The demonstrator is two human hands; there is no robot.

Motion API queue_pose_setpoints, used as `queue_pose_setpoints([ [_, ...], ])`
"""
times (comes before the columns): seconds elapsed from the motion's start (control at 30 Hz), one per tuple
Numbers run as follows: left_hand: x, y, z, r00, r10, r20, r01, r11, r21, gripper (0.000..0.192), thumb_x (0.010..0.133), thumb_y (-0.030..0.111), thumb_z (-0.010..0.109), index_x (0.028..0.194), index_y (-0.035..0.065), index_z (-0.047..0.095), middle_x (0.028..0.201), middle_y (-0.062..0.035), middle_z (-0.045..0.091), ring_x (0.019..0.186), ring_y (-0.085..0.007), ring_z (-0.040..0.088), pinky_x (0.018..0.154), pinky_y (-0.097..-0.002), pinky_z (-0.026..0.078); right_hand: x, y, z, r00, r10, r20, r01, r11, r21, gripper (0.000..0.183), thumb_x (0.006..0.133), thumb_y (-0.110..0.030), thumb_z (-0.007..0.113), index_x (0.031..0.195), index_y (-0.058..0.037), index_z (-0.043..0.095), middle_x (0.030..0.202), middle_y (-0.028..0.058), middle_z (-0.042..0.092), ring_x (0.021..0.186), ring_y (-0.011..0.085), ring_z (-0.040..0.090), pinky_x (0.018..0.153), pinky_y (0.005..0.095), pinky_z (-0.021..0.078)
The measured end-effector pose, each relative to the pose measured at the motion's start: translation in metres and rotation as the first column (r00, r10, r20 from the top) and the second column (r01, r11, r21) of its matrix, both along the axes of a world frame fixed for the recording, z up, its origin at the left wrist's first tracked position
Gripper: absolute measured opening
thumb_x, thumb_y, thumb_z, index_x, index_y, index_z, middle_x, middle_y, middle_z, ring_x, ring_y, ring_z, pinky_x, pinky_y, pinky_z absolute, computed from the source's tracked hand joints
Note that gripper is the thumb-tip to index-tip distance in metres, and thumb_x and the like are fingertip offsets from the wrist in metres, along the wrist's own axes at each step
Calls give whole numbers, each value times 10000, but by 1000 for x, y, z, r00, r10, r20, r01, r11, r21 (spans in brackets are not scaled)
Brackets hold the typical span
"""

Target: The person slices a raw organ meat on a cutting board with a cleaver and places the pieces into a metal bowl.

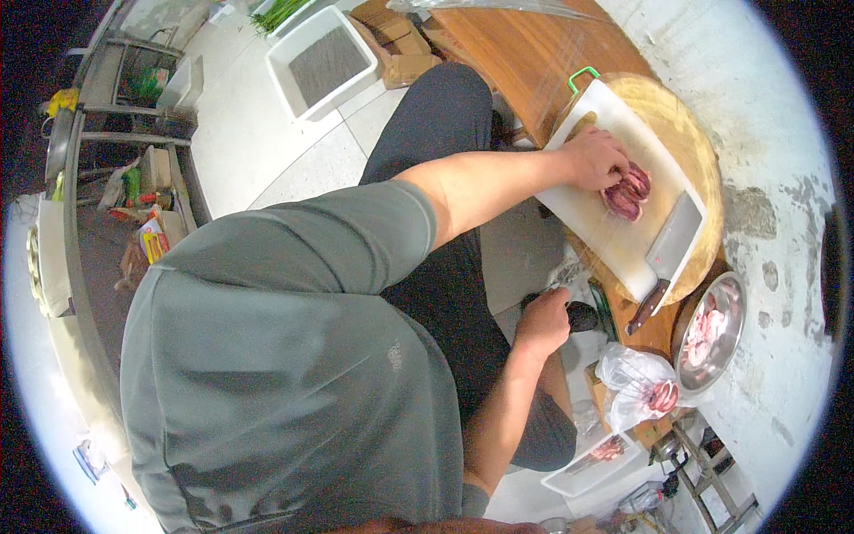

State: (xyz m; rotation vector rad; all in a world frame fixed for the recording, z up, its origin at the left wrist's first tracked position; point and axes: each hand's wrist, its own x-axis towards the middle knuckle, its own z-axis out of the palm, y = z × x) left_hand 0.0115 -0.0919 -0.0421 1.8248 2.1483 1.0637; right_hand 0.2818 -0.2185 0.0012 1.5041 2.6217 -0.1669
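Note:
My left hand [594, 157] pinches the upper edge of a piece of dark red meat [626, 193], which lies on a white cutting board [587, 220] with a green handle. The board rests on a round wooden chopping block [694, 147]. A cleaver [676, 230] with a brown wooden handle lies along the board's right edge. My right hand [544, 320] is curled in a fist below and left of the board. Thin, pale, blurred streaks run between it and the meat; whether it holds something is unclear.
Right of my right hand are a steel bowl [739, 334] of pale meat and a clear plastic bag [624, 384] with meat inside. A white tray [574, 482] stands lower down. A wooden table [534, 47], cardboard [407, 70] and a white bin [283, 87] are at the top.

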Motion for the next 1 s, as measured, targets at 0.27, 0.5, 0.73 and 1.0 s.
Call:
queue_pose_setpoints([
  [0.27, 0, -3, 3, 1000, -16, -23, 16, 1000, 6, 248, 829, 364, 641, 997, 225, 760, 1127, -45, 686, 1122, -306, 593, 988, -537, 398, -12, 3, 24, 999, -41, 17, 43, 993, -106, 192, 990, -253, 483, 956, -76, 550, 766, 211, 689, 730, 438, 685, 634, 530, 548],
  [0.5, 1, -3, 3, 999, -13, -32, 13, 1000, 3, 242, 823, 350, 643, 988, 224, 768, 1160, -32, 678, 1132, -287, 593, 994, -531, 388, -10, 5, 16, 999, -22, -31, 20, 997, -71, 195, 987, -253, 481, 946, -75, 549, 767, 213, 689, 723, 438, 683, 631, 533, 549],
  [0.73, 4, -2, 0, 1000, 23, 3, -23, 1000, 1, 165, 788, 300, 658, 886, 226, 768, 1147, 30, 681, 1184, -205, 551, 1065, -443, 323, -7, 12, -1, 997, 31, -77, -31, 999, -8, 152, 968, -208, 491, 918, -73, 541, 750, 203, 686, 711, 423, 687, 616, 526, 551],
  [1.0, 2, 3, 2, 987, 154, 49, -153, 988, -16, 330, 815, 259, 593, 1080, 113, 725, 1193, -95, 659, 1226, -305, 511, 1078, -456, 346, -16, 12, 12, 1000, -5, -25, 5, 1000, -22, 142, 966, -201, 489, 941, -67, 528, 753, 209, 684, 716, 432, 682, 622, 533, 544],
])
